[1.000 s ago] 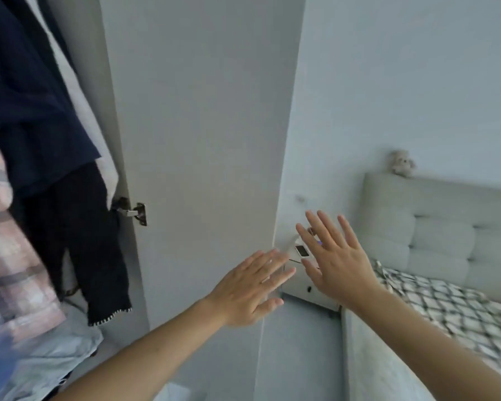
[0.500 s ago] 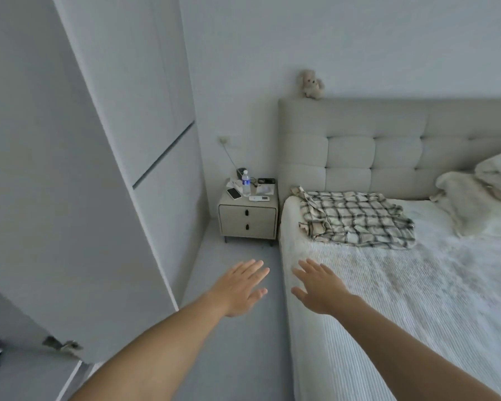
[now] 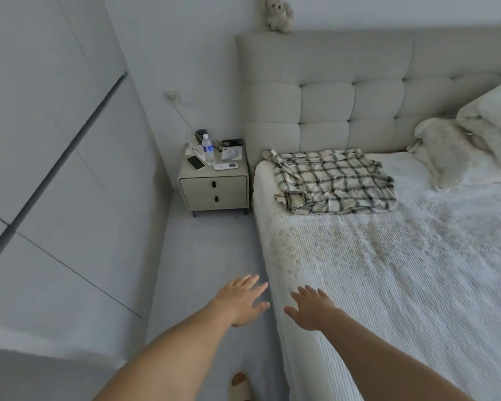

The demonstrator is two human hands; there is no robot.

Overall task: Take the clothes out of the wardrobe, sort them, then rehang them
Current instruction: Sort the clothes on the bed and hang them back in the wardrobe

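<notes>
From the head camera, the landmark is the wide bed with its white ribbed cover (image 3: pixel 402 285), which fills the right half of the view and sits larger and lower in frame than half a second ago; a second ago only its corner showed past the wardrobe's open door and the dark and pink clothes hanging inside, which are now out of sight. The left hand (image 3: pixel 240 303) hovers over the pale grey floor (image 3: pixel 209 256) just beside the bed's near edge, fingers straight and spread wide, holding nothing. The right hand (image 3: pixel 311 309) hangs over that same edge of the bed, likewise flat, spread and empty; both hands stay in this pose, only lower in frame than before. At the head of the bed, near its left corner, lies the crumpled cream shirt with a dark check (image 3: pixel 333 182), well apart from both hands. Behind it rises the tufted beige fabric headboard (image 3: pixel 344 91), with a small cream plush toy (image 3: pixel 278 14) sitting on its top. Left of the bed's head stands a beige two-drawer bedside table (image 3: pixel 214 189) carrying a clear plastic water bottle (image 3: pixel 208 150) and a black phone (image 3: pixel 195 162). Further left of the bed run the pale grey closed wardrobe doors (image 3: pixel 55 140). Near the bed's closest corner a tan slipper (image 3: pixel 239 386) rests on the floor.
</notes>
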